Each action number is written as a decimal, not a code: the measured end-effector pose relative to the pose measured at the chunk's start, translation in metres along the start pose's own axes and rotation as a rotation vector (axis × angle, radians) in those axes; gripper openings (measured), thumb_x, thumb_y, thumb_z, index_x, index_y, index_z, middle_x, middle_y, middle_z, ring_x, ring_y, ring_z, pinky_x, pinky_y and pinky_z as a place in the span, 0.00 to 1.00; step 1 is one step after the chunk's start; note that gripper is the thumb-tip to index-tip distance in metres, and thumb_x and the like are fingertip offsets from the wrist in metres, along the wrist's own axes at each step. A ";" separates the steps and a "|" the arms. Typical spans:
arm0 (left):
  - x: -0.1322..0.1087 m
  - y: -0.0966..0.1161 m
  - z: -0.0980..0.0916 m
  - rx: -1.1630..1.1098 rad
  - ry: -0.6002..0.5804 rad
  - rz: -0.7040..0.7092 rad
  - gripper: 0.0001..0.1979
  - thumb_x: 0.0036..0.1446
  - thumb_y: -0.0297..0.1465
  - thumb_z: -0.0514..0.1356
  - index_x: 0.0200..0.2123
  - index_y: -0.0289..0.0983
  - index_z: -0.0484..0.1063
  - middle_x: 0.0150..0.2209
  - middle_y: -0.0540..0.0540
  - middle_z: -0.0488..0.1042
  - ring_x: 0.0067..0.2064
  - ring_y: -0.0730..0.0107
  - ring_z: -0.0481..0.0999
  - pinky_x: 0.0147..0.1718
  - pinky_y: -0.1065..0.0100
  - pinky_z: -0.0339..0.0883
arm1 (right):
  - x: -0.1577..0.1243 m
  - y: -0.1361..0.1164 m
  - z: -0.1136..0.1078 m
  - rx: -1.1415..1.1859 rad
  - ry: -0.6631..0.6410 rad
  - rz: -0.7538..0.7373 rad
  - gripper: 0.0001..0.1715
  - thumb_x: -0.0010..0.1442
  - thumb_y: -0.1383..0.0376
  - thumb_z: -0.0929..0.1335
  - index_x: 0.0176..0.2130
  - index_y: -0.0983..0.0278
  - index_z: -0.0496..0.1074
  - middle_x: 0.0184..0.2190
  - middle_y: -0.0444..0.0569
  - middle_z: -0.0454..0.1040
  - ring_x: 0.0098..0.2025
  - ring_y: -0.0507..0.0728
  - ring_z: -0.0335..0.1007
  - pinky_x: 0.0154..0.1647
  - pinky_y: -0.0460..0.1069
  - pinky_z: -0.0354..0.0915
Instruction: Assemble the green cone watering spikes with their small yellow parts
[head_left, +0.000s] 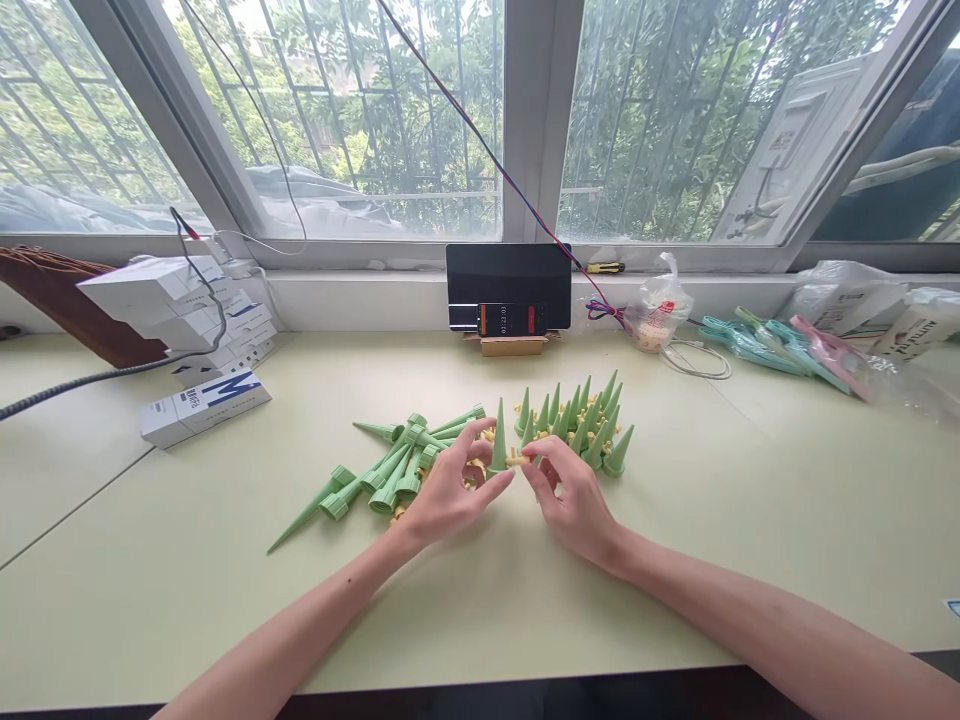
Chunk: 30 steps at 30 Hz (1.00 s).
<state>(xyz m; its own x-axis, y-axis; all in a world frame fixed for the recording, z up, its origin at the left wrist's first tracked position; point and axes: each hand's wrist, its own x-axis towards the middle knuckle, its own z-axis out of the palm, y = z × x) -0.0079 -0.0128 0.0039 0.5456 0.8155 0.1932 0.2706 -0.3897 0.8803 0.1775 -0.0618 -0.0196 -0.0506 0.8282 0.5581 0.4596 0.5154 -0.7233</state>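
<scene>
My left hand [454,492] is closed around the base of a green watering spike [499,438], which stands upright with its point up. In the fingertips of my right hand [574,500] is a small yellow valve [516,459], held against the lower side of that spike. Whether the two are joined cannot be made out. Left of my hands lies a loose pile of green spikes [386,482] with ribbed caps, with yellow pieces [398,512] partly hidden among them. Behind my right hand several spikes [581,415] stand point up in a group, with yellow valves at their bases.
White boxes [202,405] are stacked at the left. A phone [513,319] on a cardboard stand [512,346] leans before a black panel [510,275]. At the back right are a plastic bag [660,312], a cable [701,365] and teal and pink tools [780,348].
</scene>
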 end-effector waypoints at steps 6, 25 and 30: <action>0.000 0.001 0.000 -0.003 -0.009 -0.006 0.29 0.61 0.39 0.60 0.62 0.44 0.54 0.37 0.50 0.70 0.28 0.76 0.67 0.29 0.70 0.64 | 0.000 0.000 -0.001 0.012 -0.012 0.010 0.07 0.70 0.64 0.61 0.43 0.62 0.68 0.36 0.48 0.69 0.28 0.52 0.63 0.27 0.47 0.63; 0.001 0.001 0.001 0.011 0.010 0.019 0.27 0.61 0.40 0.61 0.61 0.45 0.56 0.38 0.49 0.70 0.33 0.72 0.70 0.33 0.68 0.68 | -0.001 0.003 0.001 0.033 -0.001 0.038 0.06 0.69 0.65 0.62 0.43 0.61 0.68 0.36 0.47 0.68 0.29 0.52 0.62 0.28 0.47 0.62; 0.001 -0.002 0.001 0.028 0.009 0.019 0.28 0.61 0.40 0.61 0.61 0.44 0.56 0.39 0.48 0.71 0.34 0.71 0.70 0.34 0.67 0.69 | 0.000 0.003 0.000 0.034 -0.006 0.046 0.06 0.70 0.64 0.62 0.43 0.61 0.68 0.36 0.47 0.68 0.28 0.52 0.62 0.27 0.48 0.62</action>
<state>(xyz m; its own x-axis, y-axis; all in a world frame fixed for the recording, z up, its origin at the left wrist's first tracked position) -0.0069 -0.0116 0.0017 0.5438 0.8115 0.2139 0.2825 -0.4171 0.8638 0.1783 -0.0604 -0.0216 -0.0351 0.8525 0.5216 0.4309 0.4838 -0.7617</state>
